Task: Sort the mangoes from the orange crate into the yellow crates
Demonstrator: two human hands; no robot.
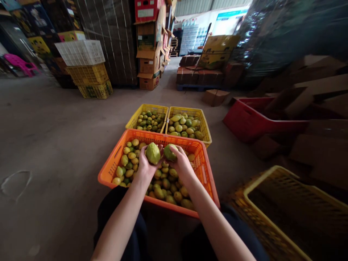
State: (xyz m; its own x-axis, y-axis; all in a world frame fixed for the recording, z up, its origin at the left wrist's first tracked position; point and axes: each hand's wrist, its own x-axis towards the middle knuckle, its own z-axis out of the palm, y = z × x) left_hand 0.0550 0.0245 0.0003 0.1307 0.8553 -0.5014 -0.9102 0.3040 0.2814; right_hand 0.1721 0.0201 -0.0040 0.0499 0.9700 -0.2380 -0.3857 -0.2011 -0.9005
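My left hand (pixel 144 165) cradles a large, bumpy yellow-green lemon (pixel 153 153) on its palm and fingers. Close beside it, my right hand (pixel 179 159) has its fingers round a darker green lemon (pixel 169 153), partly covered by the thumb. Both hands are above a big orange plastic crate (pixel 208 175), where many yellow and green lemons (pixel 164 185) lie loose. Touching its far side are two smaller yellow crates, the left one (pixel 132 116) with mostly green fruit and the right one (pixel 207 127) with larger yellow-green fruit.
A yellow crate (pixel 261 177) stands at my near right, with a red bin (pixel 241 119) of cardboard behind it. White and yellow crates (pixel 89 74) are stacked at far left. Cardboard boxes (pixel 148 65) and a loaded blue pallet (pixel 199 87) stand farther back on the concrete floor (pixel 59 137).
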